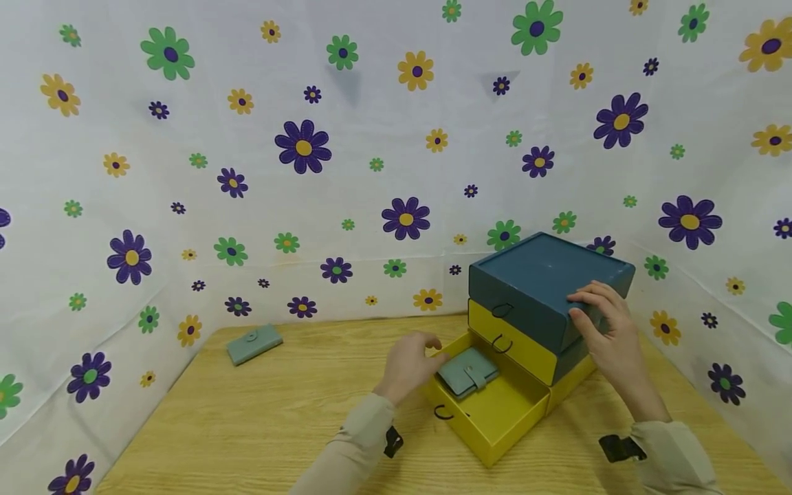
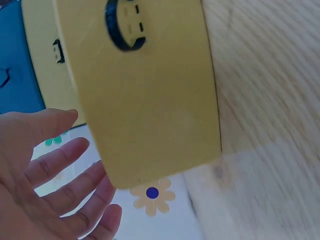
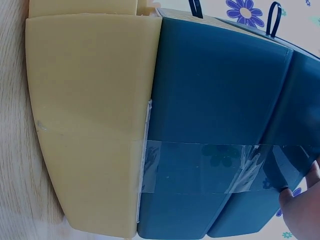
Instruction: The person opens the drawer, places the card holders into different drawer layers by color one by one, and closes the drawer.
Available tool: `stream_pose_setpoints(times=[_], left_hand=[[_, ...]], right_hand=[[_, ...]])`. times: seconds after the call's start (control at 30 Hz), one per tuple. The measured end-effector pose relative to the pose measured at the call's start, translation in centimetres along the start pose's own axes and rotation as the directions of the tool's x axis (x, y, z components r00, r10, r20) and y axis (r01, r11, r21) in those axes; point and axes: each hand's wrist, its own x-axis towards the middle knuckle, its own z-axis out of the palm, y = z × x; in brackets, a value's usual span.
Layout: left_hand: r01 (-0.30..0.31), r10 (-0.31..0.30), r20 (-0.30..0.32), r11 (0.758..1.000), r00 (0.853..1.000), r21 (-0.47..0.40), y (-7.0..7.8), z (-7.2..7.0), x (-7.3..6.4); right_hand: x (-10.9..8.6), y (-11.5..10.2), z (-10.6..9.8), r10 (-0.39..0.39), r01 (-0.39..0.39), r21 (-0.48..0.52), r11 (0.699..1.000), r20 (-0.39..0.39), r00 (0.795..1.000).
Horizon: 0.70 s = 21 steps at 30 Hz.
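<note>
A pale green snap-strap wallet point(image 1: 468, 372) lies in the pulled-out bottom drawer point(image 1: 509, 405) of a small drawer unit. My left hand point(image 1: 411, 364) is at this drawer's left rim, thumb and fingers spread apart with nothing between them. In the left wrist view, the yellow drawer front point(image 2: 150, 110) with its black loop partly covers the fingertips. My right hand point(image 1: 612, 340) rests on the right edge of the unit's blue top point(image 1: 544, 265), fingers over the edge and thumb against the side. The right wrist view shows part of that hand point(image 3: 305, 205) at the blue side.
Above the pulled-out drawer are a closed yellow drawer point(image 1: 510, 338) and a blue one point(image 1: 516, 309), both with black loops. A second pale green wallet point(image 1: 254, 344) lies at the wooden table's point(image 1: 247, 426) far left. Flower-printed cloth point(image 1: 371, 199) encloses the table. Clear tape point(image 3: 200, 167) crosses the unit's side.
</note>
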Motion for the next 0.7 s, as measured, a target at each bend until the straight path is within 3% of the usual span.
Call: stream_pose_setpoints(times=[0.23, 0.5, 0.7], left_hand=[[0.04, -0.042, -0.02, 0.996, 0.999, -0.077, -1.9, -1.1, -1.0], [0.052, -0.053, -0.022, 0.998, 0.998, -0.041, -4.4, -2.2, -2.8], [0.078, -0.08, -0.053, 0.997, 0.995, -0.026, -6.5, -3.6, -3.3]], right_hand=[[-0.1, 0.1, 0.0, 0.009, -0.009, 0.002, 1.0, -0.002, 1.0], [-0.7, 0.0, -0.1, 0.007, -0.007, -0.018, 1.0, -0.009, 1.0], [-0.2, -0.2, 0.1, -0.013, 0.013, -0.02, 1.0, 0.0, 1.0]])
